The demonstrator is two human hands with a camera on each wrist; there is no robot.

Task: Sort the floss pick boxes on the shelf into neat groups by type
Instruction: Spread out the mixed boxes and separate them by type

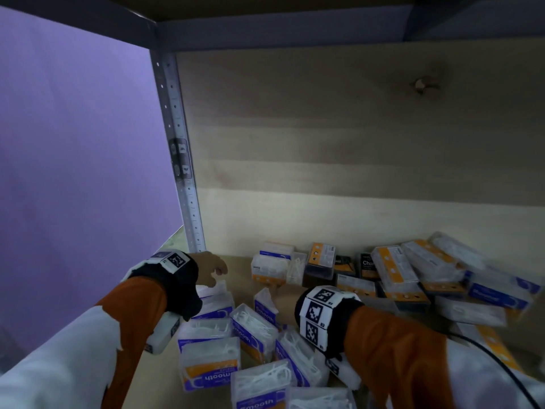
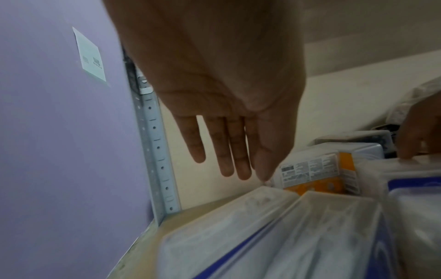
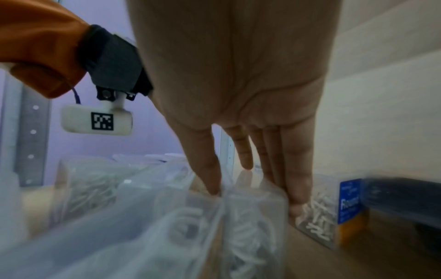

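Right hand pinches an upright clear box of picks, thumb on one face and fingers on the other, in the gap between the two heaps. Left hand is released, fingers straight, hovering at 10 o'clock above the purple-labelled "Smooth" boxes and holding nothing; whether a fingertip brushes the box below cannot be told.

"Smooth" boxes lie crowded at 6 o'clock on the shelf, several tilted. Orange-labelled boxes lie heaped at 3 o'clock, a few dark boxes among them near the back panel.

Risks, as judged: the pinch is shallow and the walls are slick, so the box may slip or twist on lifting. Neighbours lean close, so a sideways pull could topple them. The heap at 3 o'clock looks loose; a sleeve brushing it could slide boxes off the front.
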